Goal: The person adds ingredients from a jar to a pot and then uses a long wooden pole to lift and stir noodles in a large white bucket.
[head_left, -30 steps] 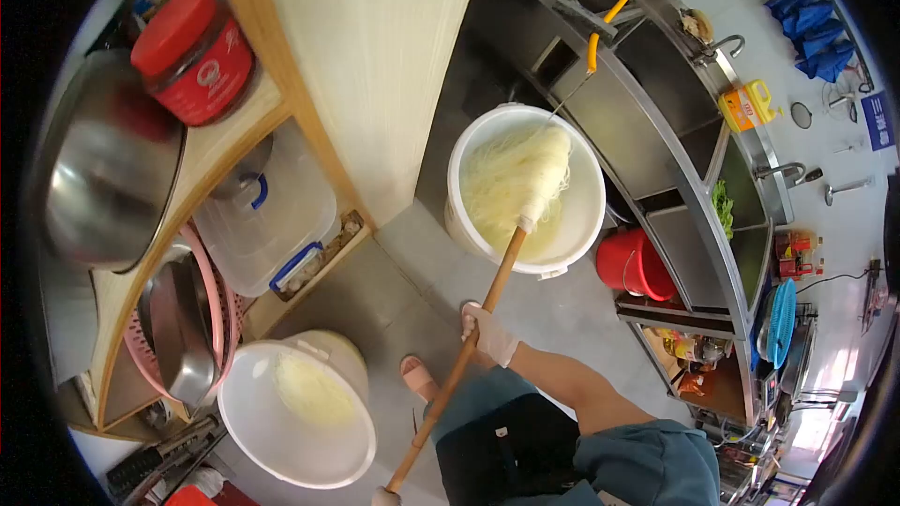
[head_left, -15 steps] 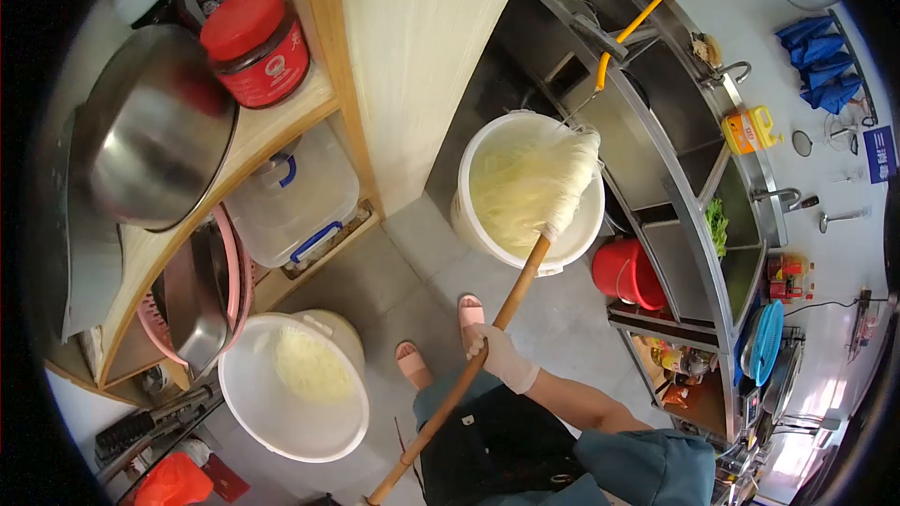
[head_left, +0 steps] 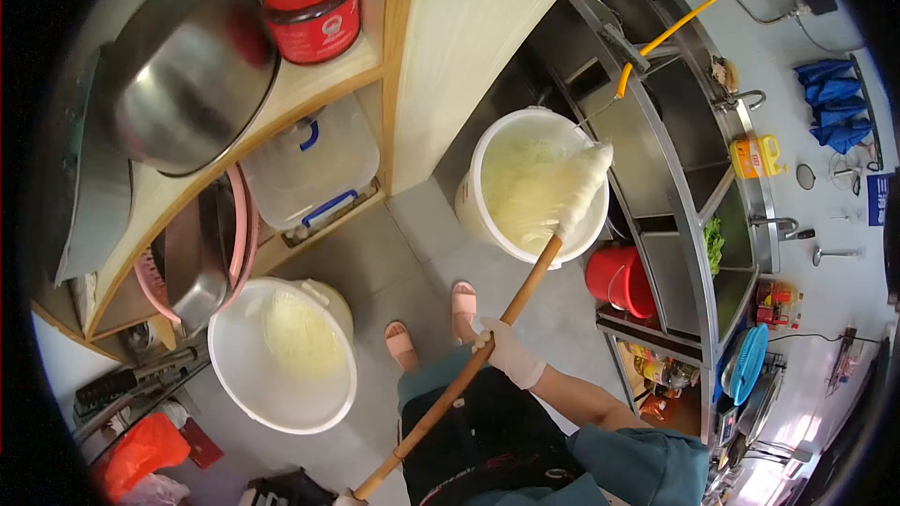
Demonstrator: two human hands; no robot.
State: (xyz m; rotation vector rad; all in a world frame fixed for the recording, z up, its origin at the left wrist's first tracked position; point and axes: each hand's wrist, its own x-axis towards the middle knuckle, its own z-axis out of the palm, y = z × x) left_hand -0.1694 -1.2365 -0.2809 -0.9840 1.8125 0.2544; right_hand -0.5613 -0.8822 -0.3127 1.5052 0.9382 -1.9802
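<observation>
My right hand, in a white glove, grips a long wooden pole at about its middle. My left hand shows only at the bottom edge, closed on the pole's lower end. The far end of the pole carries a hanging bundle of pale thin noodles, lifted over the right rim of a tall white bucket. That bucket holds more noodles in liquid. A second white bucket with a smaller heap of noodles stands on the floor to the left of my feet.
A red bucket sits beside the steel sink counter on the right, where a yellow hose hangs. Wooden shelves on the left hold a steel bowl, a red-lidded jar and a plastic box.
The noodle bundle on the pole has swung from the middle of the tall bucket to its right rim. My view has shifted, so the shelves and buckets sit further right and up.
</observation>
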